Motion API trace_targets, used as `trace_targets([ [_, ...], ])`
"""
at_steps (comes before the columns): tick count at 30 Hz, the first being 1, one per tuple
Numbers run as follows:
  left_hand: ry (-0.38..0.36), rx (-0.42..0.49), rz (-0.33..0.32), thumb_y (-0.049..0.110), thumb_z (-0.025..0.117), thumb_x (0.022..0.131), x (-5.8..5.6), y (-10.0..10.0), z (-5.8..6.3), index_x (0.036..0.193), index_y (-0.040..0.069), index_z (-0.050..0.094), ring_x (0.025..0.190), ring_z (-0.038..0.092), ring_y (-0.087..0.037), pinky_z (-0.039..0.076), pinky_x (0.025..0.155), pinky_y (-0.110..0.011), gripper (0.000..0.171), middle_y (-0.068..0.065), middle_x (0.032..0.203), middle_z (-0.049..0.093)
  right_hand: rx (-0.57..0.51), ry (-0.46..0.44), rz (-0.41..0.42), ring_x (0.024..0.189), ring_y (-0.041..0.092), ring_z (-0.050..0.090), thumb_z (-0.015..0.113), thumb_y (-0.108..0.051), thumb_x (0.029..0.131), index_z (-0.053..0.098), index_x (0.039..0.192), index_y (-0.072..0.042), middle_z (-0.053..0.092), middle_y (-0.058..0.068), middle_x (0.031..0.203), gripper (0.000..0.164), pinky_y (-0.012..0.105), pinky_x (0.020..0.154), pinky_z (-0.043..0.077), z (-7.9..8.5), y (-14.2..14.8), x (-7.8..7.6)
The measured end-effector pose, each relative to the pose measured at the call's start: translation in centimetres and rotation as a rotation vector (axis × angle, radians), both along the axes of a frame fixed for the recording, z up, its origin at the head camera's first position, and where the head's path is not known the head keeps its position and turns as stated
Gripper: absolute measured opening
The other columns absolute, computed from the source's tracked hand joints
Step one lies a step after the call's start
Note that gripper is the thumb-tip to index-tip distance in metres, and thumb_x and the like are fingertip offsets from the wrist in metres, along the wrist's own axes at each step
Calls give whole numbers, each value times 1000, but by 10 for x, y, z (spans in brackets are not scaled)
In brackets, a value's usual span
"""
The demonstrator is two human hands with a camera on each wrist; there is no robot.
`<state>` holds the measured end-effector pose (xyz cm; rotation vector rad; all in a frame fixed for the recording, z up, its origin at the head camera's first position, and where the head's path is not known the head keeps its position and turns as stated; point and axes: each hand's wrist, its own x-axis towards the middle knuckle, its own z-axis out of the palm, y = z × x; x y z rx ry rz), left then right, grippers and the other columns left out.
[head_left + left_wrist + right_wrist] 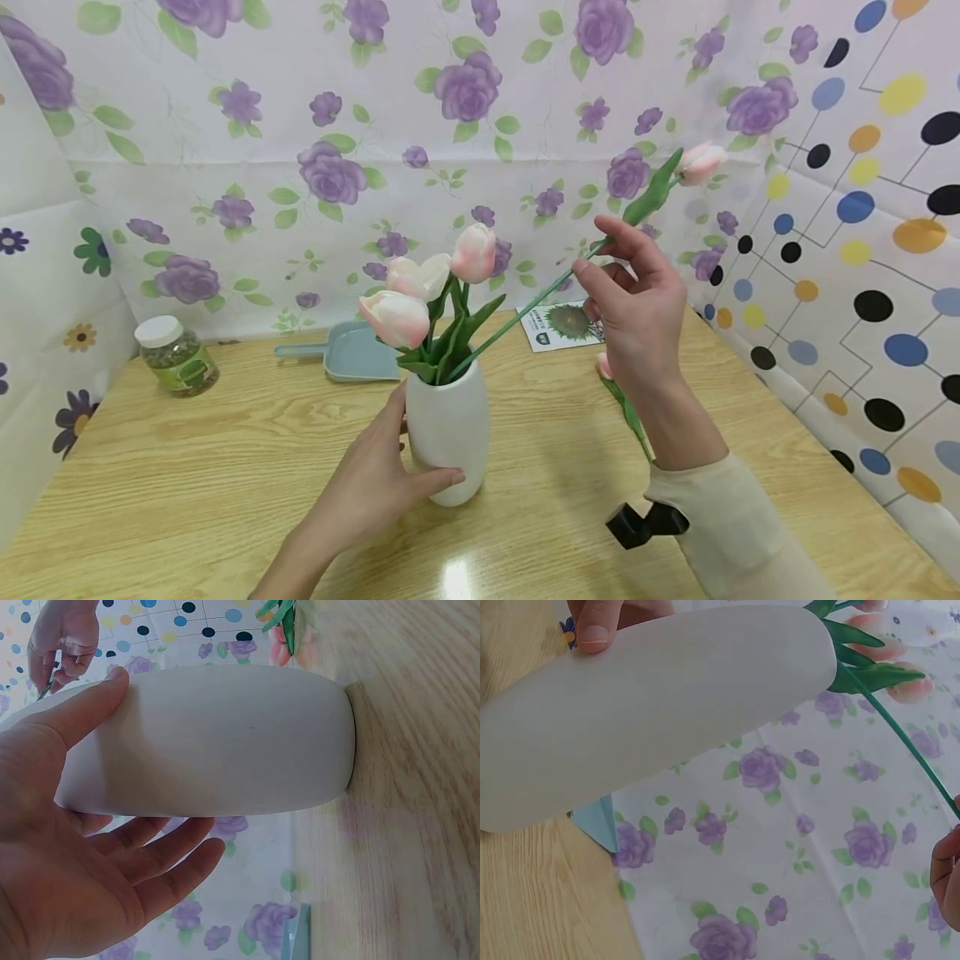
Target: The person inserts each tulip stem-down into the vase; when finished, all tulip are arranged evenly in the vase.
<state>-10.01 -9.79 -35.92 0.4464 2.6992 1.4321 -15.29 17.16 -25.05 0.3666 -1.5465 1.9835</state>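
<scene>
A white vase stands on the table with several pale pink tulips in it. My left hand holds the vase from the left, thumb across its front and fingers behind. In the left wrist view the thumb lies along one side of the vase and the fingers along the other. My right hand pinches the green stem of another tulip between thumb and fingers. That stem slants down to the left, its lower end inside the vase mouth. The right wrist view shows the stem entering beside the leaves.
One more tulip lies on the table, partly behind my right wrist. Behind the vase are a blue-grey dustpan and a printed card. A white-lidded jar stands at the back left. Patterned cloth walls surround the table.
</scene>
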Motion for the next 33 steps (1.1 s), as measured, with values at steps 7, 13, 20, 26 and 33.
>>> trace_targets([
  [7, 5, 4, -7, 41, 96, 77, 0, 0, 0, 163, 32, 30, 128, 63, -26, 55, 103, -54, 109, 2, 143, 61, 8, 57, 24, 65, 11, 49, 67, 19, 88, 75, 125, -9, 58, 2, 99, 47, 19, 49, 39, 5, -8, -1],
  [13, 13, 11, -17, 42, 96, 77, 0, 0, -1, 162, 32, 30, 130, 63, -26, 54, 104, -55, 108, 3, 145, 60, 56, 106, 29, 65, 11, 53, 68, 18, 86, 74, 122, -5, 60, 2, 99, 44, 17, 50, 41, 8, -13, 1],
  [20, 13, -6, -6, 41, 96, 77, 0, 0, -1, 163, 31, 30, 126, 64, -25, 55, 102, -54, 109, 3, 144, 60, 122, 142, 58, 68, 12, 58, 66, 17, 86, 72, 120, -4, 62, 0, 104, 40, 17, 50, 41, 9, -19, 2],
  [26, 11, -12, -4, 41, 96, 77, 0, 0, 0, 163, 30, 29, 126, 64, -26, 55, 101, -54, 110, 1, 143, 61, 162, 152, 75, 71, 13, 57, 65, 16, 87, 73, 118, -10, 62, 1, 106, 41, 18, 50, 41, 11, -23, 1],
  [33, 6, -14, -2, 41, 96, 77, -1, 0, 0, 163, 30, 29, 127, 64, -26, 55, 102, -55, 109, 1, 145, 60, 222, 166, 95, 72, 14, 57, 65, 17, 86, 72, 116, -10, 63, 1, 108, 42, 17, 56, 47, 13, -29, 2],
])
